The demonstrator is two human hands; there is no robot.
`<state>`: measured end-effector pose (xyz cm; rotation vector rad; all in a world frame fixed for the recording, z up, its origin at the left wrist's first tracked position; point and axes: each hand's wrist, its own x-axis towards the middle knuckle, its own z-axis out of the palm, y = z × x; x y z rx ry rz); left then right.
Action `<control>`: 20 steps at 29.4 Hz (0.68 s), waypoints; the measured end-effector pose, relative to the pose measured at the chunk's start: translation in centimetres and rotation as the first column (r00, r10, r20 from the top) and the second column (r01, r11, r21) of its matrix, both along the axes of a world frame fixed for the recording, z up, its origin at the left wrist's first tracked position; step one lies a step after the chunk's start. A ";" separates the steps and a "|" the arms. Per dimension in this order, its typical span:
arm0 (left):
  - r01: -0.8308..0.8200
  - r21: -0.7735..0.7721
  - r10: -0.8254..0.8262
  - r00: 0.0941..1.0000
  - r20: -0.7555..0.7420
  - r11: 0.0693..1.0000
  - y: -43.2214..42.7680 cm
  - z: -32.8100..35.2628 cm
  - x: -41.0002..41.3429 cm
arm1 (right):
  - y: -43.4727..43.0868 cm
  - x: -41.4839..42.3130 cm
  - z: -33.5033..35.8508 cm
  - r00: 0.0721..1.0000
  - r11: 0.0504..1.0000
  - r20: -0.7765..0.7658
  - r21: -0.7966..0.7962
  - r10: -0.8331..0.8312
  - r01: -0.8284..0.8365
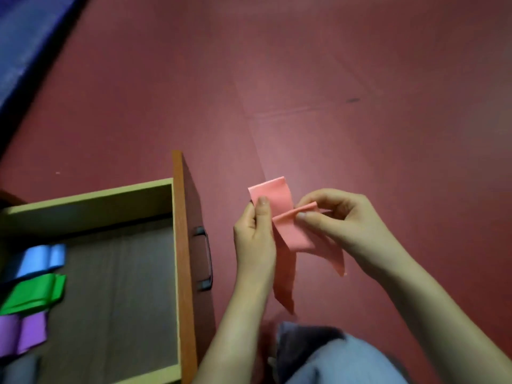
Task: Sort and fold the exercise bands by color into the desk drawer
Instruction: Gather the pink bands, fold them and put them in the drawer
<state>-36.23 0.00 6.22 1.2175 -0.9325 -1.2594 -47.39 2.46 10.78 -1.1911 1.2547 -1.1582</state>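
A pink exercise band is held up between both hands, right of the open drawer. My left hand pinches its upper left part with the thumb on top. My right hand pinches a fold across its middle. Two loose ends hang down below the hands. Inside the drawer, along its left side, lie a folded blue band, a folded green band and a folded purple band, one below the other.
The drawer's brown front panel with a dark metal handle stands just left of my left hand. A dark red floor lies all around. My knee in light blue fabric shows at the bottom. A grey item sits at the drawer's lower left.
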 end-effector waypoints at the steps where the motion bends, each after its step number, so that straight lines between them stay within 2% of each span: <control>1: 0.020 -0.027 -0.020 1.000 -0.010 0.999 1.0 2.0 0.9 | 0.9 1.0 1.8 1.000 0.999 0.004 -0.034 -0.005 0.005; 6: 0.109 -0.157 -0.117 0.992 -0.043 0.982 4.6 7.8 3.3 | 3.2 4.4 6.3 0.985 0.963 0.032 -0.205 -0.172 0.174; 9: 0.089 -0.168 -0.101 0.993 -0.061 0.982 6.8 10.8 4.8 | 4.5 6.6 8.0 0.976 0.939 0.028 -0.269 -0.217 0.216; 11: 0.053 -0.142 -0.063 0.996 -0.070 0.988 8.4 12.4 5.9 | 5.5 7.8 8.8 0.973 0.930 0.042 -0.288 -0.228 0.230; 13: 0.060 -0.193 -0.074 0.995 -0.065 0.979 9.5 13.3 6.7 | 6.4 8.8 9.5 0.973 0.928 0.057 -0.295 -0.223 0.230; 20: 0.061 -0.262 -0.050 0.998 0.047 0.963 12.9 14.2 9.1 | 9.4 10.8 11.1 0.980 0.936 0.066 -0.292 -0.186 0.197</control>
